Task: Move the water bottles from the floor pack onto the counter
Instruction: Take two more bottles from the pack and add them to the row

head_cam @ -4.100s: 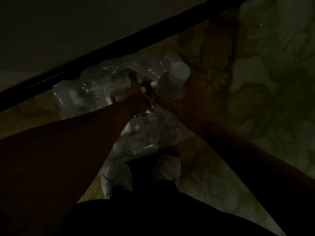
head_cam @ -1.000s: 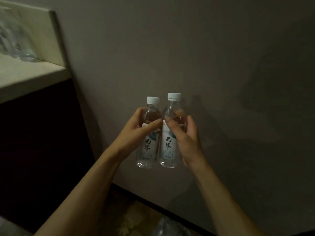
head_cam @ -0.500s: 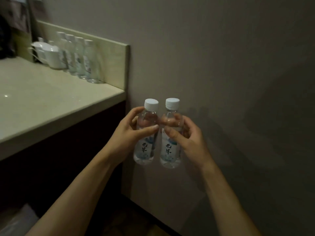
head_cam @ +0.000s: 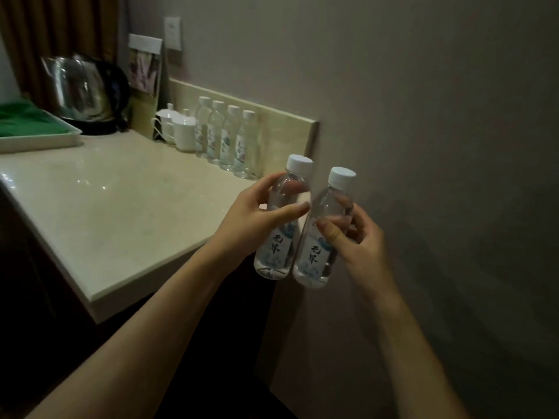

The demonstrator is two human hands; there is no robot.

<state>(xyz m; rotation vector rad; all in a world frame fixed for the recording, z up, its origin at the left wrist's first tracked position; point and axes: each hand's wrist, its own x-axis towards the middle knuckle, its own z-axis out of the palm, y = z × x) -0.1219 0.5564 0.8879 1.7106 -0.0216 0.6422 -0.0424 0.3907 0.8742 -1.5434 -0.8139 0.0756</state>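
The left hand [head_cam: 251, 219] curls round one bottle [head_cam: 279, 225], held upright in the air past the surface [head_cam: 106, 213] edge. Touching it on the right, a second bottle [head_cam: 322, 234] is pinched by the right hand [head_cam: 352, 237]. Four bottles [head_cam: 225, 137] stand on the surface beyond the left hand.

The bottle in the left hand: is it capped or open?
Capped. A white cap sits on the bottle that the left hand holds.
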